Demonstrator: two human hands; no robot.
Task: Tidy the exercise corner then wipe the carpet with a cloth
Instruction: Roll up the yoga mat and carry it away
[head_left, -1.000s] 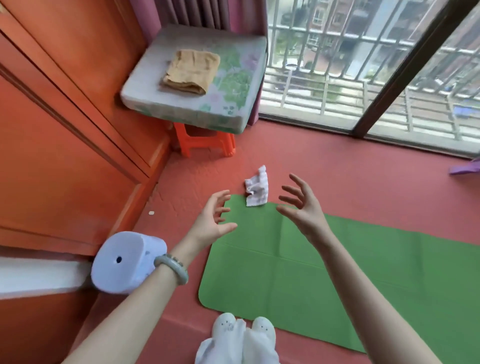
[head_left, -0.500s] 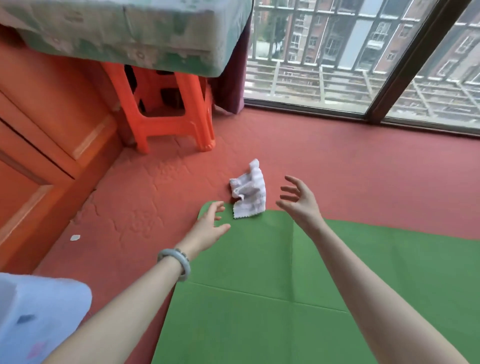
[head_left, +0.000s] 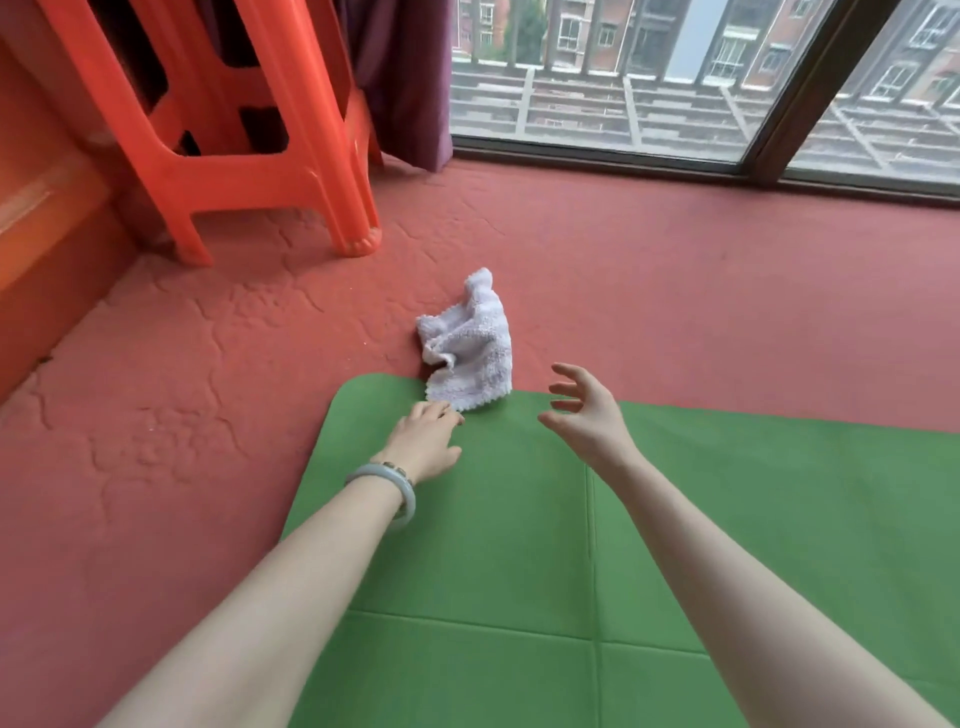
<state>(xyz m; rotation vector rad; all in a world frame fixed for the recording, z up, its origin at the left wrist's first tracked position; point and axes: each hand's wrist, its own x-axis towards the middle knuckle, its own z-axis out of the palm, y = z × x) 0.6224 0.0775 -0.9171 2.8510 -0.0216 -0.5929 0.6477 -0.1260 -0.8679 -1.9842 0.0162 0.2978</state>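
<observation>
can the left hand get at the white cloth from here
Probably yes: the left hand is at the near edge of the white cloth, on the green mat, nothing between them.

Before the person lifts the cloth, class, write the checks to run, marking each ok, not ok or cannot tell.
1. Cloth in plain view, nothing on it: ok.
2. Left hand at the cloth's near edge: ok.
3. Left fingers touching it: cannot tell.
4. Right hand empty and open: ok.
5. Cloth clear of the green mat: not ok, its near edge overlaps it.
</observation>
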